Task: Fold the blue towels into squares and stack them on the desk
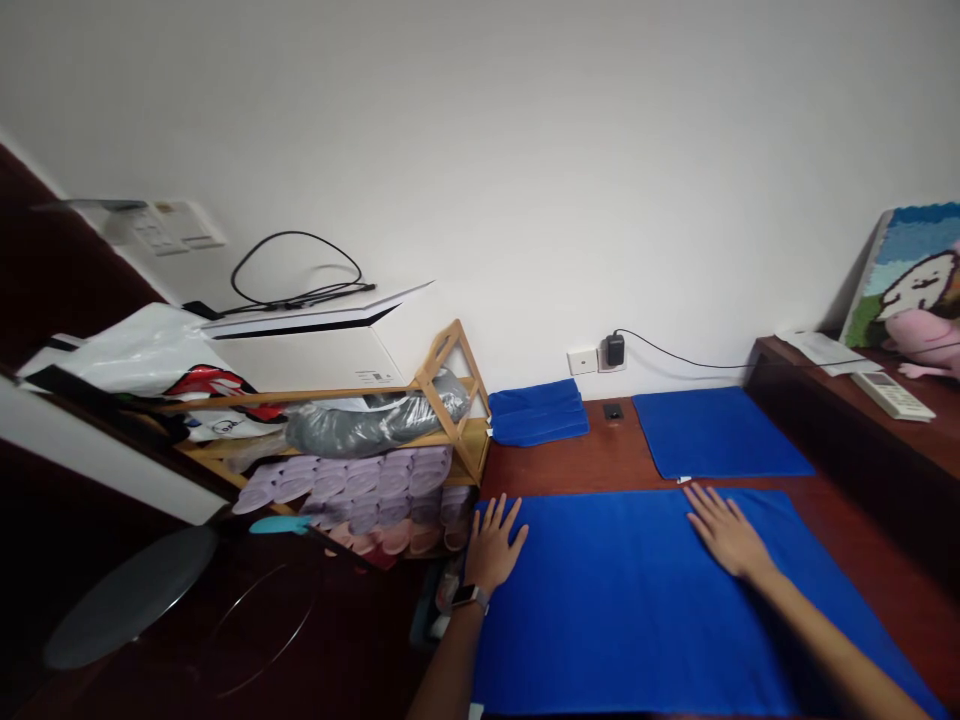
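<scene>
A large blue towel [615, 610] lies spread over the front of the reddish-brown wooden desk [555, 468]. On its left edge rests my left hand [493, 545], fingers spread, a watch on the wrist. My right hand [727, 530] lies flat near the towel's far edge, fingers stretched out, holding nothing. Just beyond the right hand is a second blue towel [720, 432], flat with a small white tag at its near edge. A smaller folded blue towel [538, 412] sits at the back left of the desk, against the wall.
Left of the desk, a wooden rack [457, 400] carries a white box [315, 355], a black cable [300, 298] and lilac slippers [375, 480]. A black plug [615, 349] is in the wall socket. A raised shelf at right holds a remote [892, 395] and a pink plush toy [922, 340].
</scene>
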### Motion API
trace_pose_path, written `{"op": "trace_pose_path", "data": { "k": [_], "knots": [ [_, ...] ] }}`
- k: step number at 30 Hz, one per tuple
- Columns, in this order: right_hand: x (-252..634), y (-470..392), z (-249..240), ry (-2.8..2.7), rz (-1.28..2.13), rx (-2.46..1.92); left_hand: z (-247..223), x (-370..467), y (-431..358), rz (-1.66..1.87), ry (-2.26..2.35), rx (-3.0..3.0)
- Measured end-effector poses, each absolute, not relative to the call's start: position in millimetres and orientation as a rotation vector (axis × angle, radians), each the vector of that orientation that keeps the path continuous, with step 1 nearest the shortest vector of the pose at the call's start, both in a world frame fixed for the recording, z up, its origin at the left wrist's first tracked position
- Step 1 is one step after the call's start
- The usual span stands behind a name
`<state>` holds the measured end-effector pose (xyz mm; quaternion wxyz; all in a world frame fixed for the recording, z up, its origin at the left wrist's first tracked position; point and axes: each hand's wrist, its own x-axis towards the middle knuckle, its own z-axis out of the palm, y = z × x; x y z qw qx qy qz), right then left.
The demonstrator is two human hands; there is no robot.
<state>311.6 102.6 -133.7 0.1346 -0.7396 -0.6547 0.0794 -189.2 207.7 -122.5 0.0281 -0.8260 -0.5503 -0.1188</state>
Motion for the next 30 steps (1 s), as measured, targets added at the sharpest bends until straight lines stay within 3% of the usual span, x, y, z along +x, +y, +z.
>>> {"op": "trace_pose_path", "data": {
  "k": [5, 13, 16, 19, 25, 30],
  "knots": [
    [421.1, 82.9, -156.0, -1.613, 0.196, -2.256, -120.7, -185.9, 208.7, -0.326, -1.714, -2.533],
    [436.4, 84.2, -162.2, -1.634, 0.220, -2.278, -114.8, -183.2, 205.9, -0.315, -1.718, -2.544],
    [405.9, 93.5, -144.9, -1.676, 0.177, -2.355, -112.8, -181.3, 204.6, -0.281, -1.753, -2.537],
    [319.8, 111.2, -123.0, -1.788, 0.055, -2.228, -113.0, -180.8, 204.4, -0.251, -1.766, -2.531],
    [139.7, 142.1, -103.3, -2.168, 0.333, -1.814, -115.8, -182.1, 205.9, -0.266, -1.760, -2.460],
    [208.7, 127.7, -122.8, -2.135, 0.301, -1.967, -116.0, -182.0, 208.3, -0.245, -1.755, -2.449]
  ]
}}
